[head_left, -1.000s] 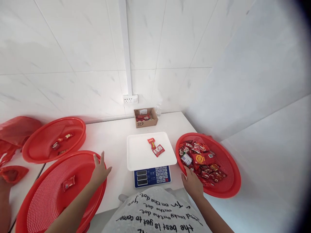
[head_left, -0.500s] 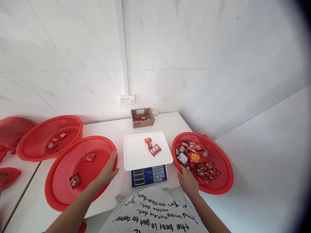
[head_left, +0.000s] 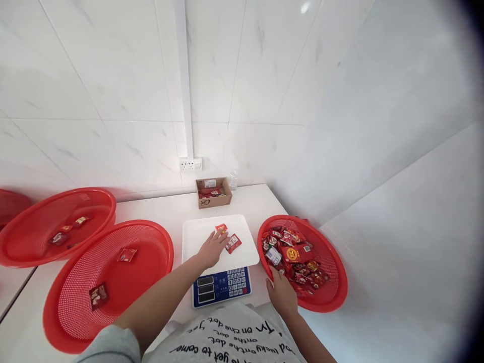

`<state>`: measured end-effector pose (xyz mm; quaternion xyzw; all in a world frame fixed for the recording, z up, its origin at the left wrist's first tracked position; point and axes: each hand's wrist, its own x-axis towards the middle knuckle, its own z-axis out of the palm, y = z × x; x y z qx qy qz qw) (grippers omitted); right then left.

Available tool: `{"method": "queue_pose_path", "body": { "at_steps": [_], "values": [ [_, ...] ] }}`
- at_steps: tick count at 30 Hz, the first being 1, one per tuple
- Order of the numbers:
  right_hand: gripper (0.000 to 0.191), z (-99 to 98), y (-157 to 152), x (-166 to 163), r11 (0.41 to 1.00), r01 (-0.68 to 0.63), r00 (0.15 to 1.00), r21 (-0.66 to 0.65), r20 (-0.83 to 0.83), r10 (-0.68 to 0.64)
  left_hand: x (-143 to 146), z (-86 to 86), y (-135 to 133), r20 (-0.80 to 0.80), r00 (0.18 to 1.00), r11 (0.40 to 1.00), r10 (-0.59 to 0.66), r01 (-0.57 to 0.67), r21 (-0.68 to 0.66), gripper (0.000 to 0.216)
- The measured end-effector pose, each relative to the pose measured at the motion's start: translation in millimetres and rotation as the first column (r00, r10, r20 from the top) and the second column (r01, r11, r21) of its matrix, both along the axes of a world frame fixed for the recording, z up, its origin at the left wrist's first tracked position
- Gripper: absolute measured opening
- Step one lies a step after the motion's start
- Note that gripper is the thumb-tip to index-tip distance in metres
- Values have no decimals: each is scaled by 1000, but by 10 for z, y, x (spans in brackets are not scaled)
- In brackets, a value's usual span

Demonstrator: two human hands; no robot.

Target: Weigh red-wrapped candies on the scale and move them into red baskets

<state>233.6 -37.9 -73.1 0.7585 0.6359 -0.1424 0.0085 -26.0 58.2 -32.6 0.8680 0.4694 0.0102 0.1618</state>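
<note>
The left hand (head_left: 212, 248) lies open and flat on the white tray (head_left: 194, 234) of the scale (head_left: 221, 286), which stands at the near edge of the table (head_left: 166, 209). It grips nothing. Its fingertips reach two red packets: the upper packet (head_left: 221, 228) just beyond them, the lower packet (head_left: 233, 243) just to their right. The right hand (head_left: 282, 298) rests on the near rim of the filled basket (head_left: 335, 285) at the table's right edge; whether it clamps the rim cannot be determined.
</note>
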Motion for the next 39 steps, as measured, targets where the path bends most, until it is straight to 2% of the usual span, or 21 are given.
{"method": "queue_pose_path", "body": {
  "at_steps": [5, 11, 14, 17, 21, 24, 25, 27, 30, 33, 36, 39],
  "values": [
    [45, -30, 1, 9, 1000, 4, 1000, 14, -9, -4, 3, 50, 115, -53, 998, 999, 37, -38, -2, 47],
    [45, -9, -6, -7, 1000, 13, 1000, 15, 0, -13, -190, 21, 29, -110, 972, 976, 208, -213, -37, 29],
    [45, -6, -8, -6, 1000, 1, 1000, 29, 1, -1, -340, 48, -53, -123, 947, 952, 296, -303, -42, 29],
    [44, -6, -10, -2, 999, -5, 1000, 38, -2, 5, -607, 153, -153, -136, 900, 907, 415, -421, -19, 32],
    [44, 10, -14, -7, 999, -3, 1000, 43, 5, 3, -1093, 333, -269, -164, 775, 789, 611, -612, 47, 38],
    [44, 30, -14, -14, 999, -14, 1000, 41, 14, 14, -1307, 402, -304, -180, 718, 737, 672, -670, 81, 36],
    [44, 35, -13, -16, 999, -17, 1000, 40, 16, 16, -1308, 404, -298, -177, 720, 740, 671, -667, 90, 35],
    [44, 39, -12, -16, 999, -14, 1000, 38, 12, 14, -1194, 373, -249, -146, 779, 793, 609, -601, 100, 35],
    [44, 38, -9, -14, 1000, -7, 1000, 28, 0, 7, -807, 261, -86, -75, 910, 912, 407, -400, 95, 41],
    [44, 31, -5, -10, 1000, -8, 1000, 26, -4, 8, -361, 126, 138, -42, 973, 973, 227, -224, 61, 58],
    [44, 16, 1, -3, 1000, 3, 1000, 24, -9, -2, -50, 31, 341, -46, 994, 994, 104, -103, 23, 64],
    [43, -5, 5, 6, 1000, 1, 1000, 22, -12, -1, 35, -8, 450, -53, 993, 995, 103, -102, 12, 54]
  ]
}}
